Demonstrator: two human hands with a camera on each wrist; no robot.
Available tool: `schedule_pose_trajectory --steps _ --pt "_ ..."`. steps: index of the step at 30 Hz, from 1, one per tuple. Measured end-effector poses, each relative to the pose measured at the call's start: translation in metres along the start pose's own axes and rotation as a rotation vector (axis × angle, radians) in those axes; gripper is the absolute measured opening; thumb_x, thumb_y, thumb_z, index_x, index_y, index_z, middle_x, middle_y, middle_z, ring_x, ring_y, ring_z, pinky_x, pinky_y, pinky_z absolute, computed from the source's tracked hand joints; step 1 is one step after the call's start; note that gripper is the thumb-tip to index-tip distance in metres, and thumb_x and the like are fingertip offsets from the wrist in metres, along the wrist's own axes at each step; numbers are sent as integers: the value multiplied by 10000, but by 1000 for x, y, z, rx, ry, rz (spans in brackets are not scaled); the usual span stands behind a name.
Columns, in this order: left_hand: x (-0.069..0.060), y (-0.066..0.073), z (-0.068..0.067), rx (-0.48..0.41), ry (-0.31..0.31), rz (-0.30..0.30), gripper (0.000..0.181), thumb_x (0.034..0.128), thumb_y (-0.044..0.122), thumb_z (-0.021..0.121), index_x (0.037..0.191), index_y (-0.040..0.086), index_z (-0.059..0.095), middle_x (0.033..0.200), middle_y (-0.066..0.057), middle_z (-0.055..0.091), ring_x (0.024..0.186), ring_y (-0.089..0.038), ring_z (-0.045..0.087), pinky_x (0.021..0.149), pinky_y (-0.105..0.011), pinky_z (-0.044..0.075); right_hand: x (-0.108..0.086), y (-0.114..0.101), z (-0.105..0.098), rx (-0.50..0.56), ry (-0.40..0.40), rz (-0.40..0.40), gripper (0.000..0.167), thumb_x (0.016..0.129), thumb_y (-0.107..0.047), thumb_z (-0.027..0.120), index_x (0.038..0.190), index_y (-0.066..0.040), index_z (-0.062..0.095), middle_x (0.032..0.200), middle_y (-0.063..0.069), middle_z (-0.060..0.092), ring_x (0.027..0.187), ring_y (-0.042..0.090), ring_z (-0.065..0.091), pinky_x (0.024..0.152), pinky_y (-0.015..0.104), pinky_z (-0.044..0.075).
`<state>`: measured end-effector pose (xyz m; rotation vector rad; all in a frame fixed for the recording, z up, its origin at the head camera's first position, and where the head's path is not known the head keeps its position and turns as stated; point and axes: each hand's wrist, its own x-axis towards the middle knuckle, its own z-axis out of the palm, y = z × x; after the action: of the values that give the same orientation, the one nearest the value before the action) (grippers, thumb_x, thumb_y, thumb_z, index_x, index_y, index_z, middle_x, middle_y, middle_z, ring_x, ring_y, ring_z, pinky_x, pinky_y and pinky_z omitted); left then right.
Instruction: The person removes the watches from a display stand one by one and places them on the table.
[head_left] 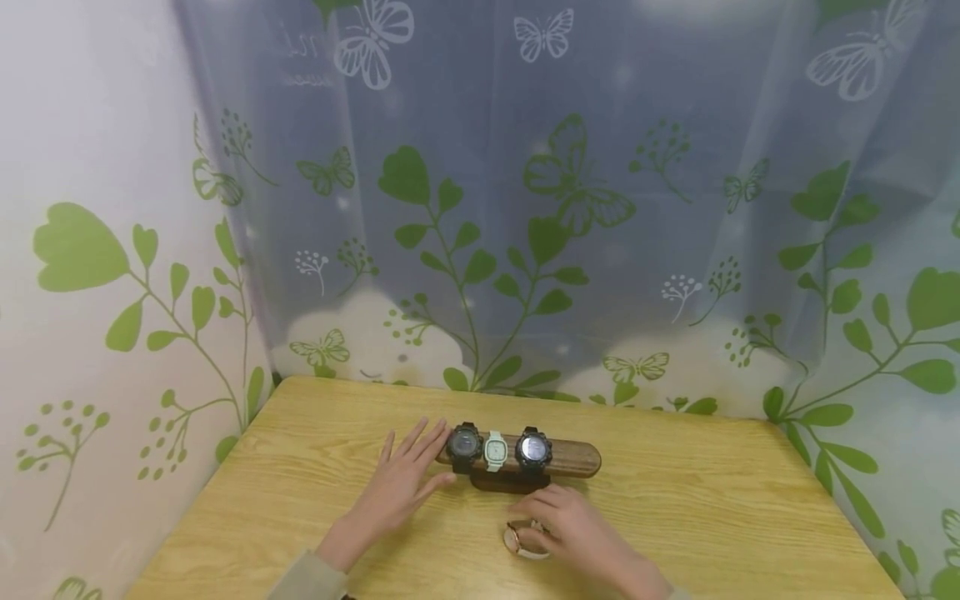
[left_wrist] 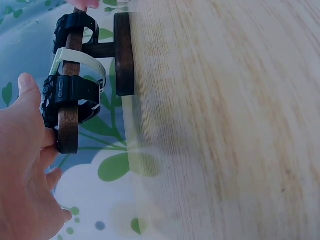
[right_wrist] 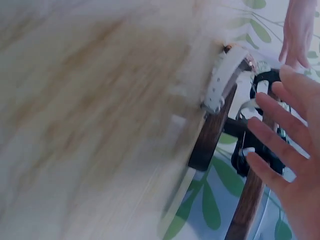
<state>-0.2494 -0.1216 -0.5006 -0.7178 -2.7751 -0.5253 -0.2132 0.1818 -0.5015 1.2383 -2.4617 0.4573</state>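
A dark wooden watch stand bears a black watch at its left, a mint-green watch and another black watch. My left hand is at the stand's left end, fingers extended beside the leftmost black watch; the left wrist view shows the thumb raised and the other fingers partly behind the bar. In front of the stand, a watch with a white strap and a rose-gold rim is on the table. Over it hovers my right hand, its fingers spread and loosely bent in the right wrist view, apart from the strap.
The stand's base rests on a light wood-grain table. Behind and at both sides hangs a curtain printed with green leaves and butterflies, meeting the table's back edge.
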Motion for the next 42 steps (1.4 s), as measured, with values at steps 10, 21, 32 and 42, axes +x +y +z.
schedule_pose_trajectory --steps 10,21,32,42 --pt "0 -1 2 -10 4 1 720 1016 499 530 1603 152 299 1663 -5 236 1549 -300 157 1186 -694 52 -8 12 -12 -19 303 -42 196 956 -275 715 1130 -190 747 1066 -105 738 954 101 672 845 305 578" --pt "0 -5 7 -3 57 34 718 1010 513 533 1597 161 316 1644 -46 316 1530 -326 233 1171 -716 114 3 27 -25 -96 330 35 487 909 -350 736 1315 -92 660 1276 45 680 1161 263 636 1007 465 516" --pt "1 -5 4 -9 30 11 717 1013 518 525 1603 179 301 1657 -12 280 1545 -290 188 1185 -694 79 19 45 -18 -131 157 204 862 822 -531 774 1513 -109 478 1505 105 521 1382 327 481 1121 641 362" --pt "1 -5 5 -7 8 -1 725 1015 540 500 1609 192 273 1667 16 234 1552 -270 155 1198 -672 50 25 56 -6 -155 78 253 936 781 -620 763 1519 -126 467 1487 113 543 1375 346 494 1136 650 340"
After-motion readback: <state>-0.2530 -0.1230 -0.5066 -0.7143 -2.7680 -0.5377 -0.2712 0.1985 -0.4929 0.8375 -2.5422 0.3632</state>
